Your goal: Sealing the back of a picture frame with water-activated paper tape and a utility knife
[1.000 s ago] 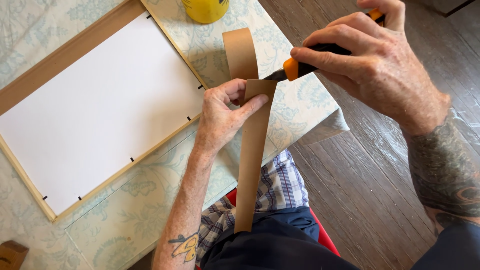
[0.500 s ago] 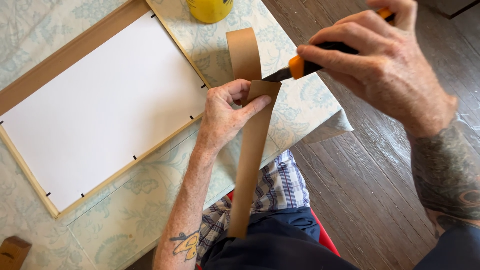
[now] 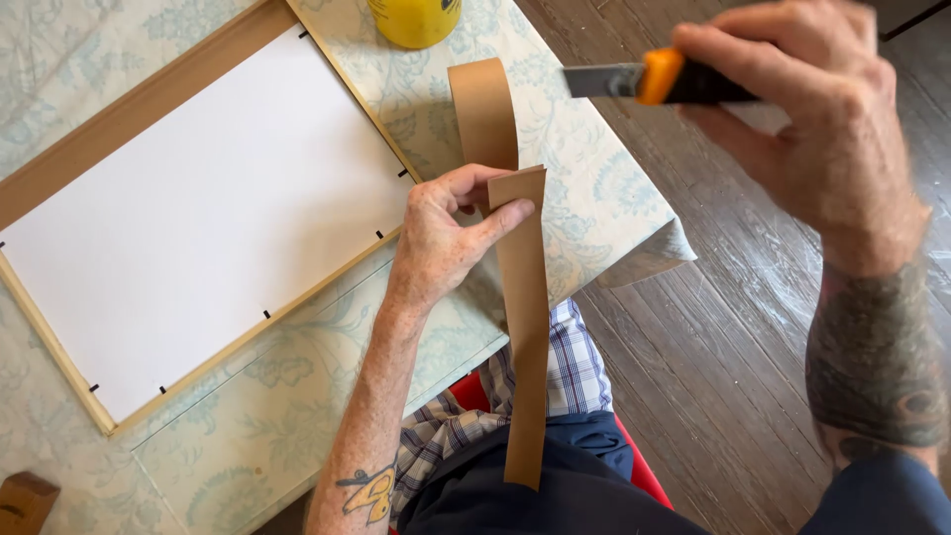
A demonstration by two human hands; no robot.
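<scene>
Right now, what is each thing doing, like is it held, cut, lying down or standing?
Brown paper strip: cut through, hanging down, pinched by left hand.
Other strip piece: curving up from the same hand.
Utility knife: blade out, held in right hand, clear of the paper.
Picture frame: lying face down on table.
Yellow container: standing.

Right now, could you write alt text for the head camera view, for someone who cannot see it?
A person's left hand pinches a brown paper tape strip that hangs down over their lap, while the right hand holds an orange and black utility knife raised clear of it. On the patterned tablecloth lies a wooden picture frame, white backing up, near a yellow container.
</scene>
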